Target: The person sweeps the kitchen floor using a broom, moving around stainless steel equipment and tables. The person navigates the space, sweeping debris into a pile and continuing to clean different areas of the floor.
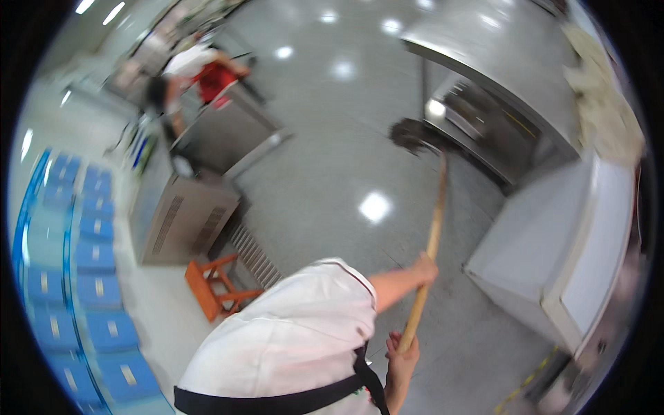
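A mop's long wooden handle [434, 235] runs from near my body out across the grey floor. Its dark mop head [413, 136] lies on the floor beside the lower shelf of a steel table. My left hand [424, 268], its arm reaching out of a white short sleeve, is closed round the middle of the handle. Lower down, close to the handle's near end, my right hand [402, 363] grips it as well. The mop head is somewhat blurred.
A steel table [498, 48] stands ahead right, a white chest-like cabinet [546, 242] at right. On the left are a steel machine [183, 214], an orange stool [218, 283], a floor grate [254, 252] and blue bins [97, 290]. Another person [197, 69] bends at far left.
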Tool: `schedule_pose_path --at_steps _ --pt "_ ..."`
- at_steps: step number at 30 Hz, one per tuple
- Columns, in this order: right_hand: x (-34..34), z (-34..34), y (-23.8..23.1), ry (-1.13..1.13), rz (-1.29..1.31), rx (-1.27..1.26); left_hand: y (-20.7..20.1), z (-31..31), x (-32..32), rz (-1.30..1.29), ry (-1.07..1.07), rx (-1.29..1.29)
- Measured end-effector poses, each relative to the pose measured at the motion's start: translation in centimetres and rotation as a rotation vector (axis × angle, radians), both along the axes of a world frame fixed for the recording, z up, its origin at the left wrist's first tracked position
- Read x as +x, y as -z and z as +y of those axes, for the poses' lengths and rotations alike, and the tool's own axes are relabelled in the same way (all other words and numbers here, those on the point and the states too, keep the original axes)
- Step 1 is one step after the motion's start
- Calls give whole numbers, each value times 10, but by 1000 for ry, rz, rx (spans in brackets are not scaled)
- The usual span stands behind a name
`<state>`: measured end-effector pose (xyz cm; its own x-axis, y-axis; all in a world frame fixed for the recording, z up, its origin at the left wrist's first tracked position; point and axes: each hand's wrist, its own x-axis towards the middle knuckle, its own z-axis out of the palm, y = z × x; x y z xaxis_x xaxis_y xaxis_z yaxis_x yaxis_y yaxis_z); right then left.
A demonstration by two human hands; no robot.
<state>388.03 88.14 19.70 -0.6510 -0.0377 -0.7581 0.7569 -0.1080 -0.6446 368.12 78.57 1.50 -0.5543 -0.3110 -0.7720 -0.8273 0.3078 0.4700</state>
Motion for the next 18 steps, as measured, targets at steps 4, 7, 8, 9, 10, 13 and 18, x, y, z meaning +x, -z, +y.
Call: schedule_pose_path --at_steps 4,7,8,9,10,13,18 --pt "62 1 -26 -52 -32 -39 -41 10 70 -46 -22 105" --pt "108 -2 -50 -13 -76 -124 -32 16 142 -70 -152 243" --pt "121 1 -54 -38 -111 -147 -27 18 170 -71 -204 296" --pt "129 1 -55 -34 -123 -154 -40 25 187 -65 -246 354" --pt "139 -2 -58 -30 -137 -166 -58 31 208 -62 -285 411" --pt "164 -5 -63 -17 -155 -203 -100 64 265 -117 -414 586" --pt "174 3 -70 10 -203 -281 -179 72 307 -315 -560 743"
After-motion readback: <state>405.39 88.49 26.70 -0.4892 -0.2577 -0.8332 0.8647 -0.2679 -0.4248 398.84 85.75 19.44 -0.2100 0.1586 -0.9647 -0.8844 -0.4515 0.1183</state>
